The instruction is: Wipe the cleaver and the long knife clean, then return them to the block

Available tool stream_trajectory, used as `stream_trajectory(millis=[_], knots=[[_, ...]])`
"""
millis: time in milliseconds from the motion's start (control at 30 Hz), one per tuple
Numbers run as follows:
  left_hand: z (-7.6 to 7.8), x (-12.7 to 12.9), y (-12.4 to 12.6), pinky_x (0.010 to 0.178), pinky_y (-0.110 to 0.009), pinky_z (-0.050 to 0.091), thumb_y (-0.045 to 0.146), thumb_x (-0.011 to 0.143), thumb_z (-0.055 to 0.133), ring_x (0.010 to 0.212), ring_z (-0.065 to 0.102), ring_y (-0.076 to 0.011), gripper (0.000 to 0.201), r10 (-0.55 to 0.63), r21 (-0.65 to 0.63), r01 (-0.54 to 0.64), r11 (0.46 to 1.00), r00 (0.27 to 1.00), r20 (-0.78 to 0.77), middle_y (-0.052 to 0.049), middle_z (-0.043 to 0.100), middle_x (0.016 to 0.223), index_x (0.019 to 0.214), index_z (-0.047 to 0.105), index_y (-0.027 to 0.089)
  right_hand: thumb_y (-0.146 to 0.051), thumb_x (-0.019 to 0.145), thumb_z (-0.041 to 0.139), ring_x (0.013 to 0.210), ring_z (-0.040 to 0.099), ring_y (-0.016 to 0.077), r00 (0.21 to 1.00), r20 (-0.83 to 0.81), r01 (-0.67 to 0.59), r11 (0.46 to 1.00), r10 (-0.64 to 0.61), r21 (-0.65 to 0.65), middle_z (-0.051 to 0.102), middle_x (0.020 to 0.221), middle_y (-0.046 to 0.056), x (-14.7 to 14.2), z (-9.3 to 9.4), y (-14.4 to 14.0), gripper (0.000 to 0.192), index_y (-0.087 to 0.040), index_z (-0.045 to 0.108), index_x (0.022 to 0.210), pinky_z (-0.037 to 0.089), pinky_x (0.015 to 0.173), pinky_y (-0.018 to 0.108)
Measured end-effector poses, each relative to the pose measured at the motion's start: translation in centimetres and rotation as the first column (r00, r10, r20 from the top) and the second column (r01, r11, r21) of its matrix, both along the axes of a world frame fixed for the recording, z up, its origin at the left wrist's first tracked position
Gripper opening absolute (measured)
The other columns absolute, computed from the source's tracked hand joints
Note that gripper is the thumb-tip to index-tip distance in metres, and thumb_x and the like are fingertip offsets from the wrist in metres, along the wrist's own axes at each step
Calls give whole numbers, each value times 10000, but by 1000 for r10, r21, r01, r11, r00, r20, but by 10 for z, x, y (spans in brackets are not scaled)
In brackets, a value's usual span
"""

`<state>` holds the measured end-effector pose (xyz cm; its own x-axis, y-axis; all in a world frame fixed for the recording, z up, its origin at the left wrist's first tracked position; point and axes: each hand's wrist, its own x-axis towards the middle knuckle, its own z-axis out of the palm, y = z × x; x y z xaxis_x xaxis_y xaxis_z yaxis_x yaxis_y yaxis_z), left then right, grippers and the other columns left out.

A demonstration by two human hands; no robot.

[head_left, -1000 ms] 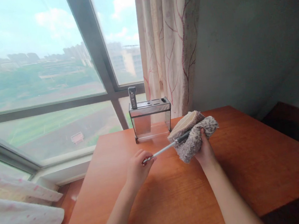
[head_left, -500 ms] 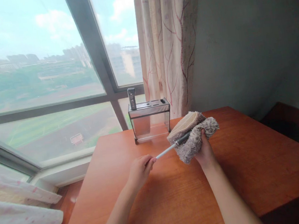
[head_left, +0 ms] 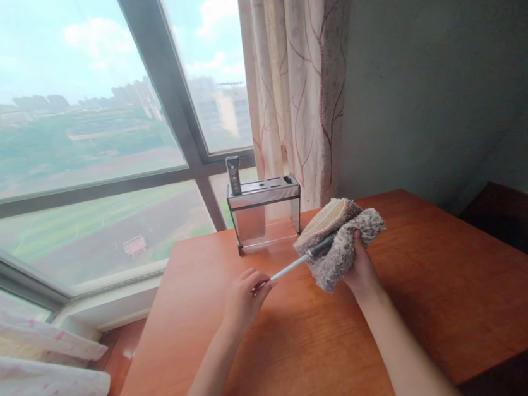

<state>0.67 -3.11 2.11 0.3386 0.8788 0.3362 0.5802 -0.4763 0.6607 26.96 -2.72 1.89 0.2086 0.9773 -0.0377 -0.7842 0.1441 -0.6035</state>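
Note:
A fluffy grey-brown towel [head_left: 337,272] is bunched in my right hand [head_left: 362,272], whose thumb presses on its top. Folds of the towel lie on both sides of a dark handle [head_left: 321,246]. From that handle a slim, pale rod or narrow blade [head_left: 291,267] slants down to the left. My left hand [head_left: 249,298] pinches its far end between thumb and fingers; the tip is hidden there. Both hands are held above the wooden table. Beyond them stands a clear-sided knife block [head_left: 264,195] with one dark-handled tool [head_left: 233,176] upright in its left end.
The reddish-brown table [head_left: 306,358] reaches to the window [head_left: 71,143] at the left and back. A patterned curtain [head_left: 301,79] hangs behind the knife block. Another pale curtain [head_left: 42,391] is at lower left. A dark grey wall [head_left: 431,77] is at the right.
My left hand has shifted slightly left and down with the rod's end. The towel and the dark handle have moved a little to the left with my right hand.

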Motion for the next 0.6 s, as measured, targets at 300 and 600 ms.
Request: stream_trajectory(millis=[300, 600], knots=[[1, 4, -2, 587, -238, 383, 430, 902, 431, 601, 529, -142, 386, -94, -118, 98, 988, 995, 35, -28, 590, 627, 695, 618, 164, -632, 743, 597, 1224, 510, 250, 1000, 3, 15, 1000, -15, 13, 623, 1239, 28, 2, -1, -1, 594, -282, 561, 1222, 387, 1049, 480], [0, 16, -13, 502, -215, 339, 467, 912, 394, 485, 430, -100, 431, -117, -383, 215, 898, 958, 263, 14, 504, 521, 770, 634, 138, -677, 667, 639, 1219, 510, 249, 999, 34, -1, 999, 0, 36, 654, 1183, 22, -7, -1, -8, 611, -289, 612, 1139, 389, 1050, 462]])
